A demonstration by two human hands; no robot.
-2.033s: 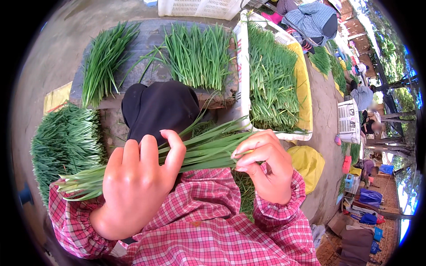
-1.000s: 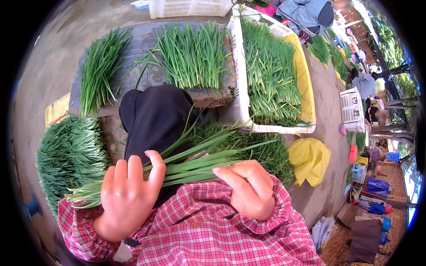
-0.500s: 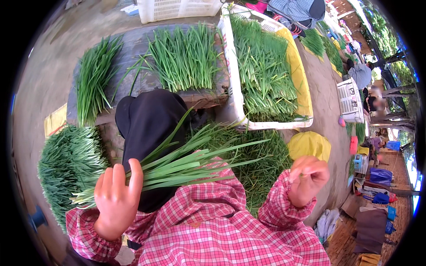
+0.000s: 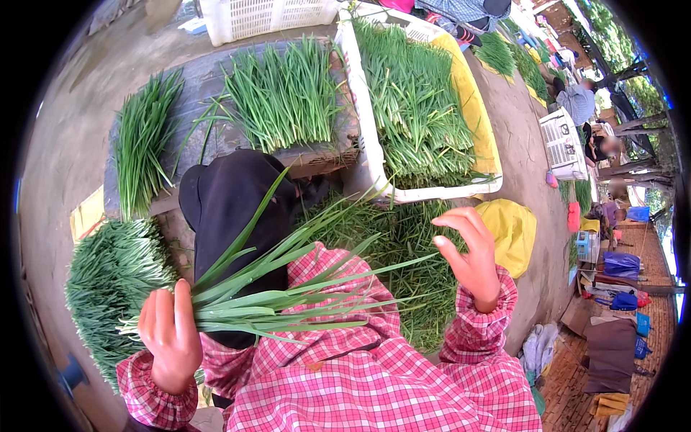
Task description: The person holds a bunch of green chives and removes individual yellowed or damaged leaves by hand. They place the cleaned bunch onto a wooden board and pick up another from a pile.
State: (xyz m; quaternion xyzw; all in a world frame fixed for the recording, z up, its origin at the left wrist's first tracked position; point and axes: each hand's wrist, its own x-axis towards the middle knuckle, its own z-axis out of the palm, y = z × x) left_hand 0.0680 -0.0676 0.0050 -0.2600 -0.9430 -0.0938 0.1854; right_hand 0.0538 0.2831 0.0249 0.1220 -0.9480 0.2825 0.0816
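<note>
My left hand point(image 4: 173, 335) is closed around the pale stem ends of a bunch of garlic chives point(image 4: 266, 306). Its long, flat green leaves fan out to the right, across my black-trousered knee point(image 4: 230, 198) and my pink checked smock. To the right of the leaf tips, my right hand point(image 4: 471, 259) is raised with thumb and fingers apart and nothing visible in it. Loose green leaves point(image 4: 425, 302) lie heaped on the ground below and beyond that hand.
A low board point(image 4: 194, 93) carries two chive piles. Beside it, a white crate point(image 4: 446, 192) lined with yellow holds more chives. A stack of chives point(image 4: 108, 288) stands at left, a yellow sack point(image 4: 507, 234) at right. Other people sit farther off near another white crate point(image 4: 565, 147).
My right hand has gone from pinched fingers, with a small green bit at the fingertips, to spread fingers, moving slightly left and up. The left hand still holds the chives, slightly lower.
</note>
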